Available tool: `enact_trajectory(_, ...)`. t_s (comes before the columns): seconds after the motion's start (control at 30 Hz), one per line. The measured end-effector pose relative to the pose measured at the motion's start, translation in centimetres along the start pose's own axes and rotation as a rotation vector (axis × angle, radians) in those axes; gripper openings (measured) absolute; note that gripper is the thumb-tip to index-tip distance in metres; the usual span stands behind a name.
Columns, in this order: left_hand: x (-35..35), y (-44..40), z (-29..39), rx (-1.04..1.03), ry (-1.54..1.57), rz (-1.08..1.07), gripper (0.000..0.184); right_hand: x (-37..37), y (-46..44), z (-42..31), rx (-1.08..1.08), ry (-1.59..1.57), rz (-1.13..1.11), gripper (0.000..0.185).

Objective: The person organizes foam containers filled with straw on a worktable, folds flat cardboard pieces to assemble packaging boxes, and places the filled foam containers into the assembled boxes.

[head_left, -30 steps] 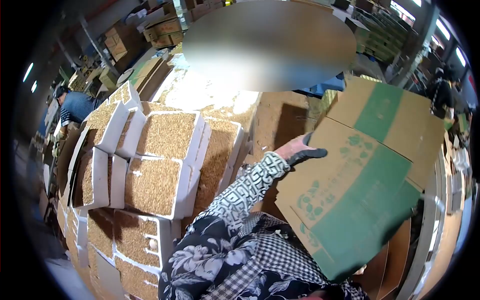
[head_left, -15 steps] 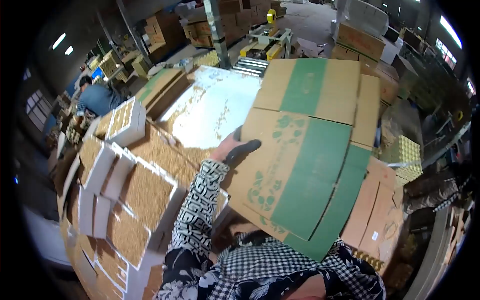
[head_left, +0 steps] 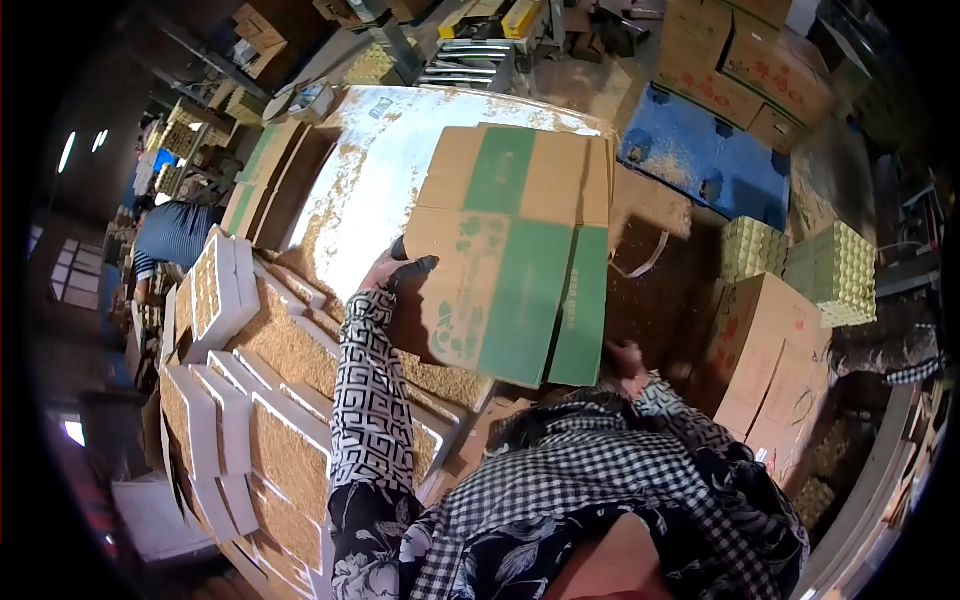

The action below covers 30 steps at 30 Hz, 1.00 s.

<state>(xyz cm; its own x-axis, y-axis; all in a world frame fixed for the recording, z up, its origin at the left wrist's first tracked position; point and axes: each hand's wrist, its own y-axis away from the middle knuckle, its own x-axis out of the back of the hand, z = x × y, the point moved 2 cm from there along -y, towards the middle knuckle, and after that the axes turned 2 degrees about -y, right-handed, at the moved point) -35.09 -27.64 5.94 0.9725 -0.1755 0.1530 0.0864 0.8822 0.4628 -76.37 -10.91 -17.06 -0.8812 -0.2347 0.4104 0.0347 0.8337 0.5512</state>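
In the left grip (head_left: 388, 268), a creased, green-banded cardboard carton (head_left: 508, 262)

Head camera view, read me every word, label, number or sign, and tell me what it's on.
Nothing is legible.
Green-banded carton: pale lettering on the green, too blurred.
Stacked cartons at the upper right: red print, too small.
Carton at the lower right: red print, too blurred.

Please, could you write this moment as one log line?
left hand: holding carton by left edge | right hand: near carton's lower right corner, contact unclear | nearby: white boxes with brown filling
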Motion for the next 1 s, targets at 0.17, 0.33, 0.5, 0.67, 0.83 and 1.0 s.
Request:
enact_trajectory(0.17, -0.3, -0.4, -0.5, 0.007, 0.075, -0.044, 0.067, 8.8, -2.4, -8.6, 0.254, -0.701, 0.363, 0.065)
enact_trajectory(0.33, 0.2, -1.8, -0.8, -0.095, -0.141, 0.014, 0.061, 5.0, -18.6, -6.5, 0.227, -0.421, 0.093, 0.073)
enact_trajectory(0.5, 1.9, -1.8, -1.9, -0.106, -0.317, 0.199, 0.061, 4.2, -19.0, -9.4, 0.111, -0.644, -0.307, 0.029)
enact_trajectory(0.67, 6.4, -0.9, -8.9, 0.013, -0.248, 0.516, 0.060, 11.4, -14.7, -2.8, 0.909, 0.732, 0.481, 0.013)
enact_trajectory(0.83, 4.7, 1.9, -5.5, -0.153, -0.636, 0.596, 0.054, 14.7, -17.8, 3.2, 0.029, 0.127, 0.274, 0.029)
enact_trajectory(1.0, 5.5, 2.8, -9.0, -0.172, -0.925, 0.816, 0.049, -4.4, -11.4, -5.9, 0.262, -0.125, -0.645, 0.083)
